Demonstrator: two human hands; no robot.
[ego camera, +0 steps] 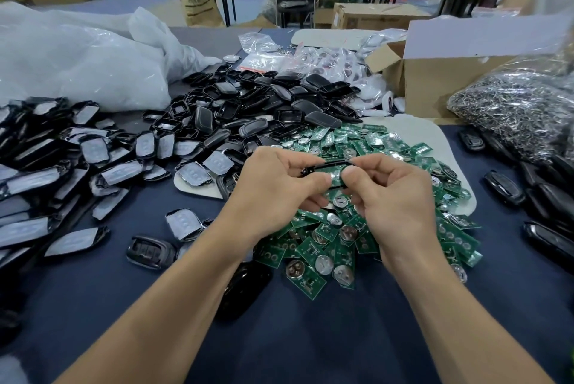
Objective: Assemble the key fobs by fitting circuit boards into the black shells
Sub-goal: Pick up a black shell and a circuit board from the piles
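Black plastic shell (pixel 329 163), pinched at both ends by the fingers (pixel 320 180) of two bare hands. The left hand (pixel 279 188) grips the shell's left end and the right hand (pixel 393 197) grips its right end, fingers curled behind and thumbs in front. The shell's long axis runs left to right between the hands, which are equally close to it. Its open face is turned toward the person. A circuit board (pixel 337 177) with a silvery cell sits in that face, directly under the two thumb tips, which nearly meet. Seating it likely means pressing the thumbs straight in against the fingers behind. The shell is held above a heap of green circuit boards (pixel 341 240) on the dark blue tabletop (pixel 310 340). A pile of empty black shells (pixel 264 110) lies beyond.
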